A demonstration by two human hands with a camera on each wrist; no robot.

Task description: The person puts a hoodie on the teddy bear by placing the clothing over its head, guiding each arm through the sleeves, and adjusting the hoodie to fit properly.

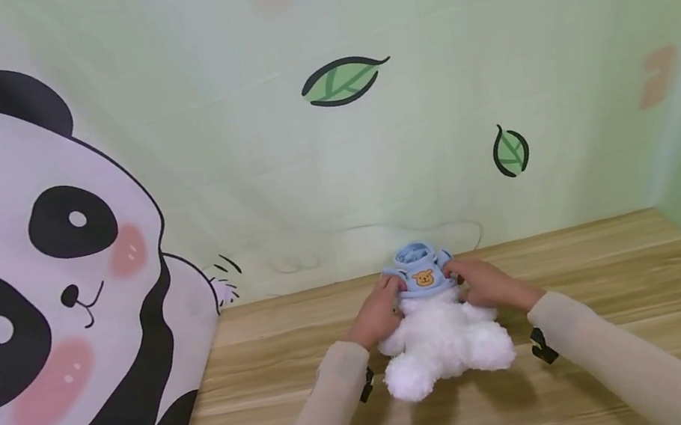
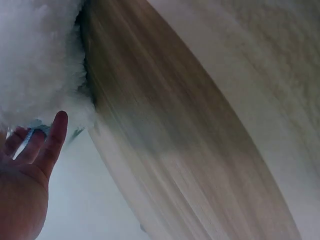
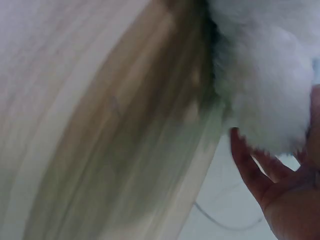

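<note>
A white fluffy plush toy (image 1: 445, 338) lies on the table, its legs towards the near edge. At its far end is a small blue shirt (image 1: 419, 280) with a brown animal face on the front and its neck opening facing away. My left hand (image 1: 375, 314) pinches the shirt's left side by the sleeve; my right hand (image 1: 493, 286) pinches the right side. Both wrist views show white fur (image 2: 35, 60) (image 3: 270, 80) close to the hands, with the outer fingers of the left hand (image 2: 25, 185) and right hand (image 3: 290, 195) extended. The pinching fingertips are partly hidden there.
The wooden table (image 1: 617, 270) reaches back to a pale green printed backdrop (image 1: 233, 148) with a large panda at the left and leaves. A dark band piece (image 1: 543, 347) sits at the right wrist, another (image 1: 367, 385) at the left.
</note>
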